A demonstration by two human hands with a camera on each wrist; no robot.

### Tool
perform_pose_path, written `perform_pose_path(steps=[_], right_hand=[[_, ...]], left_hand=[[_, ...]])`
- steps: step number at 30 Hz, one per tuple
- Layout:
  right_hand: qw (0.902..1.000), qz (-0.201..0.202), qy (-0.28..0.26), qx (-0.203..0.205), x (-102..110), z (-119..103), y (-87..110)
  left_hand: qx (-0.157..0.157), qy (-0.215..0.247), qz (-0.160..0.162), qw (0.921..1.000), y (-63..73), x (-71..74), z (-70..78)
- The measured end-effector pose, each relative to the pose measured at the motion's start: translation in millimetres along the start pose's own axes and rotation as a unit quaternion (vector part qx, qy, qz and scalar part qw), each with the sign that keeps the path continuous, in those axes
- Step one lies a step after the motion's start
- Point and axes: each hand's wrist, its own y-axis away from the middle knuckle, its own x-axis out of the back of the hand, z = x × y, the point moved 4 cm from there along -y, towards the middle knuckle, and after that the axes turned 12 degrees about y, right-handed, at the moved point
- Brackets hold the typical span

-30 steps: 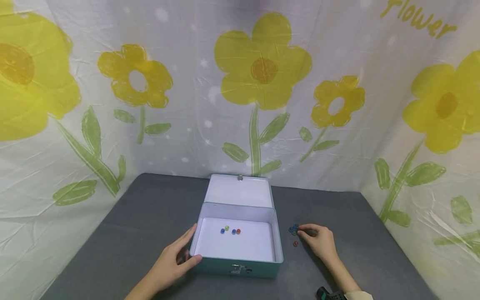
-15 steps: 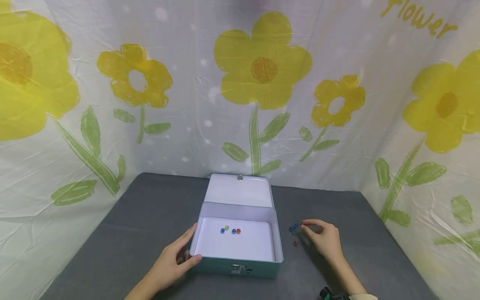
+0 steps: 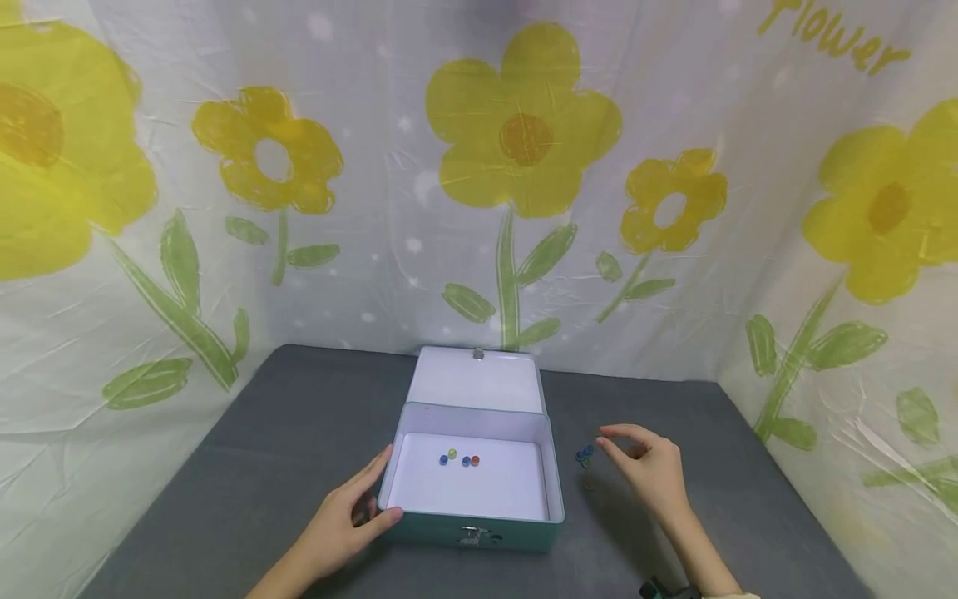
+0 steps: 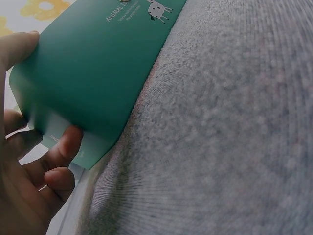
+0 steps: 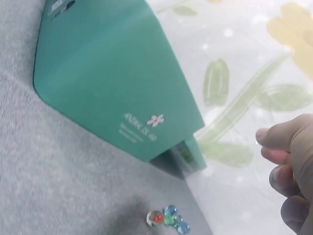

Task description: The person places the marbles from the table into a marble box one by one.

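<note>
Surface: grey table [image 3: 329,416], fabric-like and finely ribbed in both wrist views; far corners rounded. Past its far edge and along both side edges hangs a pale, creased cloth backdrop [image 3: 389,166], printed with yellow flowers and green stems, "Flower" lettered upper right.

Near edge, toward the right: dark wrist device [image 3: 669,591] and pale cuff, both cut by the frame.

Left hand [image 3: 344,517]: spread wide about the box's near left corner, thumb on the rim, index fingertip at the left wall. Right hand [image 3: 649,467]: raised over the table's right half; thumb and index tips narrowed almost together. Cannot tell whether anything sits between them.

Box [image 3: 419,530]: mid-table, between left and right edges. Smooth teal-green outside, white inside. Front wall carries a metal latch [image 3: 470,531], a spotted animal print and "ANIMAL"; right wall, a small pale flower print.

Loose reddish bead [image 3: 589,485] near the box's right wall, faint in the head view, orange-red from the right wrist. Farther back, clustered blue and green beads [image 3: 585,455], glassy, glinting.

Inside the box, toward the far wall: four beads [image 3: 466,462], two blue, one yellow-green, one red.

Lid [image 3: 479,381]: folded back to the table's far edge.
</note>
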Motion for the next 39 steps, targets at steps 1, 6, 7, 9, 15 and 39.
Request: perform_pose_path(steps=[1,6,7,9,15,39], right_hand=[[1.0000,0.002,-0.003,0.003,0.4,-2.2,-0.3],[0.9999,0.007,-0.008,0.012,-3.2,-10.9,-3.2],[0.9999,0.006,-0.010,0.011,-5.0,-11.8,-4.0],[0.9998,0.000,-0.017,0.007,-9.2,-14.0,-5.4],[0.9987,-0.022,-0.046,-0.004,-26.6,-21.1,-9.3],[0.9928,-0.060,-0.103,-0.002,-77.2,-67.0,-27.7]], left_hand=[[0.002,-0.001,0.001,1.0000,-0.1,0.0,-0.6],[0.000,-0.005,0.005,1.0000,-0.3,0.1,-0.5],[0.000,-0.004,0.006,1.0000,0.0,-0.1,-0.1],[-0.003,-0.001,0.006,1.0000,0.7,-0.9,1.0],[-0.009,0.005,0.004,0.9999,2.1,-1.6,3.7],[0.007,0.009,-0.005,0.9999,1.0,-1.5,5.2]])
